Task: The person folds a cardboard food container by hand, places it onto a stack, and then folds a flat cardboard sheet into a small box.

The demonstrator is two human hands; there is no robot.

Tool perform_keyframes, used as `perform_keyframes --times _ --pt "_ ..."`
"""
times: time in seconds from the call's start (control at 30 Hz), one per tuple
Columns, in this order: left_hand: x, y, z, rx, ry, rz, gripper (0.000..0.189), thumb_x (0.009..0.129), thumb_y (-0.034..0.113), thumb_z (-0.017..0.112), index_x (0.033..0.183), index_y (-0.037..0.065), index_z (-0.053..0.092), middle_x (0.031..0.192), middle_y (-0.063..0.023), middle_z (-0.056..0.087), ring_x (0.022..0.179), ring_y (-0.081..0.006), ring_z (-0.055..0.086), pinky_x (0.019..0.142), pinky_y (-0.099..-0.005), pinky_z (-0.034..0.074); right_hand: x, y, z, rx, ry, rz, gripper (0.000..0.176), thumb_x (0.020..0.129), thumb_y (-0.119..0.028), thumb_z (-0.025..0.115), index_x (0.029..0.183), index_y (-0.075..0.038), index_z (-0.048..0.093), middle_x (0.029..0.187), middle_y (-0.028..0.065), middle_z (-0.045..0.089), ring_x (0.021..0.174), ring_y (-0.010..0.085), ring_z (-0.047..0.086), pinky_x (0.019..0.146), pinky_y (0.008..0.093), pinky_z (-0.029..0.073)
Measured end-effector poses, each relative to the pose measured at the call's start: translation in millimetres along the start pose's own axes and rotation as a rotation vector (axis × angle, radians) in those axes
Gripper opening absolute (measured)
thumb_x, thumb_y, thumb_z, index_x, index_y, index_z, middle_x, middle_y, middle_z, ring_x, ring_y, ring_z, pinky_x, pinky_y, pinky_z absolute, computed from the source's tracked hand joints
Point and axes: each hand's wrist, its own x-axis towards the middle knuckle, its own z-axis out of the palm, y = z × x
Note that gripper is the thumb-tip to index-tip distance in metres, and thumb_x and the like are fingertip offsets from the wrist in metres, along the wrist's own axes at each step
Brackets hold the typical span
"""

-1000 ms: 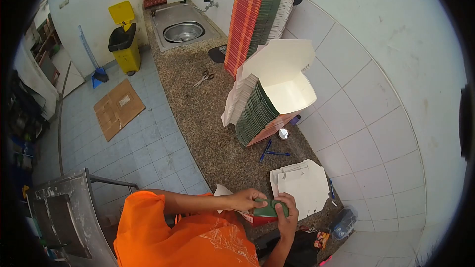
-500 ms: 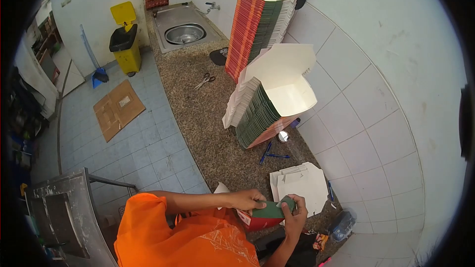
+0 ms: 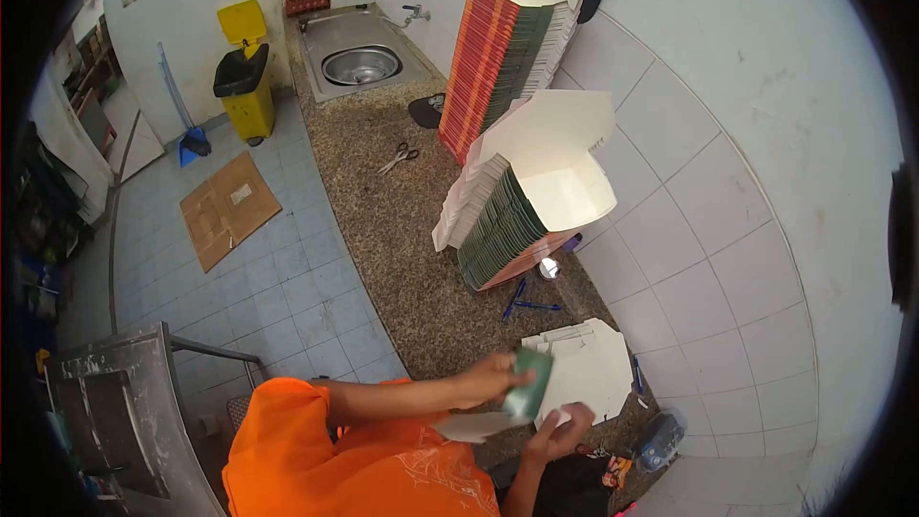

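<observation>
My left hand [image 3: 490, 378] grips a folded paper carton [image 3: 530, 385] by its side. The carton is tilted and blurred, its green face toward me and a pale flap trailing toward my shirt. My right hand [image 3: 563, 433] is apart from the green face, thumb and curled fingers spaced. Just beyond both hands lies a pile of flat white card pieces [image 3: 589, 364] on the counter.
Nested green and white cartons [image 3: 503, 220] stand on the granite counter [image 3: 369, 220], with a taller red and green stack [image 3: 488, 57] behind. Pens [image 3: 522, 303], scissors [image 3: 398, 158] and a plastic container [image 3: 662, 440] lie about. A sink [image 3: 360, 65] is at the far end.
The carton has turned upward in my left hand and swung toward the white card pile. My right hand has come off the green face and dropped slightly lower.
</observation>
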Motion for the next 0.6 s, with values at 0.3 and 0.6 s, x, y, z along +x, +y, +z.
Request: perform_keyframes --times 0.3,0.6 --pt "26 -76 26 0.014 0.141 0.309 0.028 0.109 0.028 0.054 0.116 0.002 0.062 0.089 0.0013 0.064 0.079 -0.0050 0.057 0.072 -0.0247 0.049 10 -1 16 -0.348 -0.132 -0.032 0.043 0.076 0.007 0.079 0.117 -0.002 0.070 0.118 0.0185 0.069 0.107 0.0365 0.067 0.092 0.0426 0.055" --pt "25 -54 38 0.089 0.064 0.165 0.046 0.111 0.046 0.042 0.112 0.005 0.062 0.092 0.0024 0.062 0.091 -0.0067 0.055 0.083 -0.0256 0.046 10 12 4 -0.157 -0.169 0.076 0.031 0.068 0.011 0.080 0.095 -0.002 0.075 0.101 0.0136 0.075 0.102 0.0330 0.068 0.093 0.0440 0.052"
